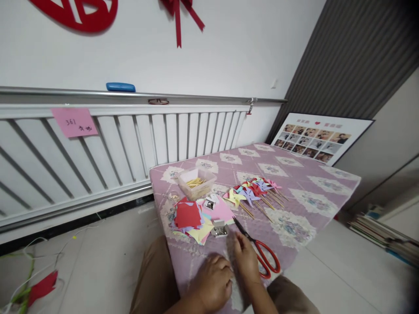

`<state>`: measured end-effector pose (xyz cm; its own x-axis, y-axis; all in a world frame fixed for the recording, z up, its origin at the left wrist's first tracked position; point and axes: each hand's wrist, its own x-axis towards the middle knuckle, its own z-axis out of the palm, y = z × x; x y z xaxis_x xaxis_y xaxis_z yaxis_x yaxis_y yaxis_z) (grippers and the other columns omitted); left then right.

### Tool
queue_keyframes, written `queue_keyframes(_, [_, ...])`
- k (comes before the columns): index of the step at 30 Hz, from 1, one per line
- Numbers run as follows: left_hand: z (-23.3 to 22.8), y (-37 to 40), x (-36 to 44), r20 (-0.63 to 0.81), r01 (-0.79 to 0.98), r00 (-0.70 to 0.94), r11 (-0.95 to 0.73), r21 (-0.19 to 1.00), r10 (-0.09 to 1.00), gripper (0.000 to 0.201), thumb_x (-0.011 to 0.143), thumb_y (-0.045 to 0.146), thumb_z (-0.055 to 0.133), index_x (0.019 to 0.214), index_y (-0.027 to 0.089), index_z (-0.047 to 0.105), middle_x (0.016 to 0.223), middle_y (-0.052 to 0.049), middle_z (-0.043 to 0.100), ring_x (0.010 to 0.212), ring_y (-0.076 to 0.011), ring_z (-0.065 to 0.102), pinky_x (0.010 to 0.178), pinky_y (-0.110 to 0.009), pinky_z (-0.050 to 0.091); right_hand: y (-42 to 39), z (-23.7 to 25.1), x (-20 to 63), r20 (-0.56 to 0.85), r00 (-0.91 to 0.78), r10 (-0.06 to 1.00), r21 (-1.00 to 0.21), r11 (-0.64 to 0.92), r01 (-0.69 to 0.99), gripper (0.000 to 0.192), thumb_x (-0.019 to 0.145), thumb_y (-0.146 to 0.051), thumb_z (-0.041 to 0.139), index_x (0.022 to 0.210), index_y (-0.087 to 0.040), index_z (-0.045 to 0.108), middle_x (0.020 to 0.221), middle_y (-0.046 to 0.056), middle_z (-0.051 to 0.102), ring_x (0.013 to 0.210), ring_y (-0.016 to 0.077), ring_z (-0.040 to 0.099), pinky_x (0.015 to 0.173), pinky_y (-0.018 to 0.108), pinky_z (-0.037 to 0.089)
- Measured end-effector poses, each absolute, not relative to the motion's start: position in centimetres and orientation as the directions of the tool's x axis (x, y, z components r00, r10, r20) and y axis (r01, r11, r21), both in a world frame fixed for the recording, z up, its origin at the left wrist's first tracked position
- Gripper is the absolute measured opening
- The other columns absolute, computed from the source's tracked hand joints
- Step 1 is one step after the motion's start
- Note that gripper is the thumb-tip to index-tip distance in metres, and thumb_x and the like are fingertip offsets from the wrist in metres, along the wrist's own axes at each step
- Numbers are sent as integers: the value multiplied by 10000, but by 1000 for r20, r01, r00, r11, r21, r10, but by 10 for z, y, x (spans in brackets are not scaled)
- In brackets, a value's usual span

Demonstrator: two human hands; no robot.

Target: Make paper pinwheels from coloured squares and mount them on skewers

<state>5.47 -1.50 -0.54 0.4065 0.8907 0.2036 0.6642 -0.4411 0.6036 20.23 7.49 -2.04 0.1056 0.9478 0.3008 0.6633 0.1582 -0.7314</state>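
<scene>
At the near edge of the quilted table (294, 183), the left hand (212, 281) and right hand (246, 257) sit close together, fingers curled inward; motion blur obscures what, if anything, they pinch, so grip state cannot be determined. Red-handled scissors (262, 253) lie just beside the right hand. Beyond the hands: a stack of coloured paper squares (193, 216), a row of paper pinwheels (253, 192), and a clear box of sticks (196, 182).

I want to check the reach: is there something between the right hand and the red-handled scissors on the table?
Nothing visible. The right hand lies beside the scissors, right by the blades, with only bare tablecloth around. Whether it touches them cannot be told. The left hand is on the other side.
</scene>
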Motion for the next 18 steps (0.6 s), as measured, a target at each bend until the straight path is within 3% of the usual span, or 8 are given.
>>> queue_keyframes(6, [-7, -33, 10, 349, 652, 89, -320, 688, 933, 269, 749, 40, 488, 912, 202, 629, 973, -60, 643, 949, -201, 554, 868, -362, 471, 61, -27, 190, 283, 71, 957, -771, 183, 609, 378, 857, -410, 430, 999, -150, 666, 994, 139, 723, 949, 279, 655, 875, 384, 510])
queue_keyframes(11, [15, -7, -48, 519, 805, -105, -235, 545, 848, 221, 848, 97, 473, 969, 221, 610, 1001, -58, 642, 996, -206, 572, 936, -411, 460, 61, -24, 190, 298, 19, 954, -771, 229, 594, 313, 850, -397, 459, 907, -176, 673, 898, 116, 719, 869, 273, 651, 818, 378, 509])
queue_keyframes(14, [19, 19, -71, 569, 860, -68, -242, 450, 819, 178, 848, 144, 528, 987, 214, 615, 1016, -64, 644, 1000, -214, 576, 937, -417, 466, 60, -22, 188, 320, -9, 947, -770, 265, 581, 309, 850, -400, 471, 894, -173, 675, 888, 118, 713, 861, 275, 644, 808, 378, 502])
queue_keyframes(18, [9, 46, -82, 529, 904, 25, -246, 351, 848, 207, 820, 167, 573, 1015, 195, 635, 1067, -85, 653, 1037, -242, 568, 948, -451, 450, 59, -22, 188, 343, -26, 939, -769, 296, 566, 319, 865, -386, 466, 903, -152, 679, 877, 122, 705, 843, 270, 645, 780, 367, 498])
